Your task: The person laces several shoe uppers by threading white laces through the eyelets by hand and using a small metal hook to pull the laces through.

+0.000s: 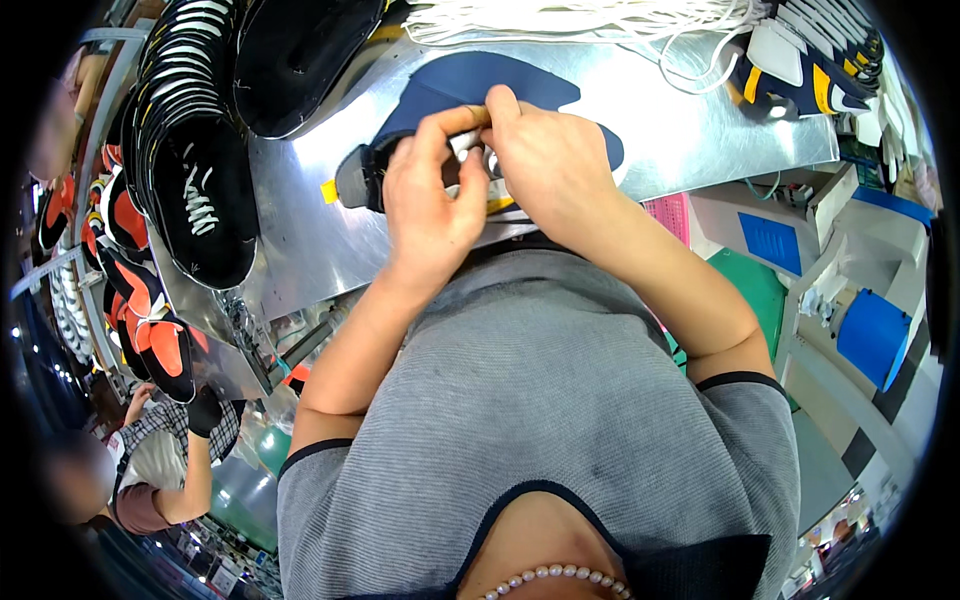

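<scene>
A navy blue shoe upper (470,80) lies on the metal table in front of me, with a grey and yellow end at its left. Both hands meet over its middle. My left hand (432,195) has its thumb and forefinger bent around a short white shoelace (464,145) at the upper's opening. My right hand (553,165) is closed, its fingertips pinched together against the left forefinger. The lace runs between the hands, and its ends are hidden by my fingers.
Stacked black shoe uppers (205,190) stand at the left of the metal table (300,240). A bundle of white laces (580,22) lies along the back. More navy and yellow uppers (810,75) sit at the back right. A co-worker's gloved hand (204,411) shows at lower left.
</scene>
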Action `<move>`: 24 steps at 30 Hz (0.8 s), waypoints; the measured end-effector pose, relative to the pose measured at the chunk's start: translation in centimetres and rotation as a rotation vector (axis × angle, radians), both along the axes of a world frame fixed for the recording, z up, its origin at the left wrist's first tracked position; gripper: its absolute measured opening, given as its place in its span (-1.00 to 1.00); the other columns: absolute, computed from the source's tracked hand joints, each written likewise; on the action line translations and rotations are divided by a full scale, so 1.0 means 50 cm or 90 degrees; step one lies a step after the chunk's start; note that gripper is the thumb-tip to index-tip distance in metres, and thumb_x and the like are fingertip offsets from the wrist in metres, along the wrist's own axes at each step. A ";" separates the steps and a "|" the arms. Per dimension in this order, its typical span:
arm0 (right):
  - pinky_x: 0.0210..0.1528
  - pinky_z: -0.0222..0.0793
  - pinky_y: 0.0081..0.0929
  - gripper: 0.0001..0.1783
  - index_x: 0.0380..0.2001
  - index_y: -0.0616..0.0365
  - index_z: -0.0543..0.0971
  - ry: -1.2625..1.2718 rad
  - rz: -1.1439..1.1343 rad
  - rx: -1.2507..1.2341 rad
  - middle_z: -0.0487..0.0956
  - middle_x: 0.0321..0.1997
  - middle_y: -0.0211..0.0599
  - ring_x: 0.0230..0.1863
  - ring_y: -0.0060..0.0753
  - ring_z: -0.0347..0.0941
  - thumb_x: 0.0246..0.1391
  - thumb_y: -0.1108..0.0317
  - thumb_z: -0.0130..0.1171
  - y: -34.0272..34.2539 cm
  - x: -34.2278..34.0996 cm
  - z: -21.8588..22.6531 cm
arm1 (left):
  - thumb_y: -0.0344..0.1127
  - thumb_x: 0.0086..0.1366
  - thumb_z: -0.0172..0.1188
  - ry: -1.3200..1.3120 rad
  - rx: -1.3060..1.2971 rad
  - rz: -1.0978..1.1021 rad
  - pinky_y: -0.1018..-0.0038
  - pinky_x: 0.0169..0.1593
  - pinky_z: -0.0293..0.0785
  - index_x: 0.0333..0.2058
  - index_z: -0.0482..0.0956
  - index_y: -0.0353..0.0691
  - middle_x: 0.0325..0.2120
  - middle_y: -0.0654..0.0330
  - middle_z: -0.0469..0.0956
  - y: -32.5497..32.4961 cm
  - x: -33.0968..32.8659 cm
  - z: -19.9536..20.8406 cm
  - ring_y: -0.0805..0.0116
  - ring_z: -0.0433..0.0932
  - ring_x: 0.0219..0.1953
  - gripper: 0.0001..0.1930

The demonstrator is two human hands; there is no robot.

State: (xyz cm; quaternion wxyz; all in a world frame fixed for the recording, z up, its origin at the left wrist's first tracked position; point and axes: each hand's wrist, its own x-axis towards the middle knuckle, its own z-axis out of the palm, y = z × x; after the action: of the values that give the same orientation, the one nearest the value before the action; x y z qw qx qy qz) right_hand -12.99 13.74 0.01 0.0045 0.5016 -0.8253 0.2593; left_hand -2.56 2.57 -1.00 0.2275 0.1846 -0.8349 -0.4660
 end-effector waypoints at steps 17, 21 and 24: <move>-0.56 0.31 -0.46 -0.67 -0.38 0.07 0.57 -0.233 -0.193 -0.078 0.52 -0.63 -0.39 -0.63 -0.40 0.48 0.03 0.08 0.42 0.117 -0.045 -0.020 | -0.56 0.21 0.22 -0.030 0.549 -0.071 0.50 0.01 0.42 0.04 0.43 -0.34 -0.34 0.14 0.58 -0.076 -0.018 0.051 0.45 0.55 -0.21 -0.60; -0.55 0.33 -0.32 -0.69 -0.43 0.06 0.53 -0.214 -0.127 -0.020 0.54 -0.61 -0.37 -0.60 -0.29 0.51 -0.03 0.13 0.42 0.135 -0.015 -0.007 | -0.36 0.30 0.30 -0.098 0.118 -0.041 0.35 0.02 0.49 0.11 0.36 -0.38 -0.14 -0.04 0.59 -0.044 0.012 0.073 0.25 0.61 -0.13 -0.52; -0.54 0.34 -0.27 -0.77 -0.42 0.06 0.52 -0.175 -0.108 -0.033 0.57 -0.57 -0.34 -0.56 -0.22 0.54 -0.05 0.25 0.36 0.128 0.002 -0.032 | -0.28 0.08 0.48 -0.139 -0.327 -0.137 0.24 0.04 0.44 0.05 0.45 -0.28 -0.09 -0.03 0.56 -0.008 0.038 0.086 0.04 0.55 -0.02 -0.42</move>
State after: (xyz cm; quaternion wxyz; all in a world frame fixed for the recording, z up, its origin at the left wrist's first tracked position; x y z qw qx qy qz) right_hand -12.90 20.16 -1.58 -0.0738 0.3897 -0.8506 0.3451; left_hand -0.69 2.20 3.30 0.1246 0.0808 -0.9597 -0.2385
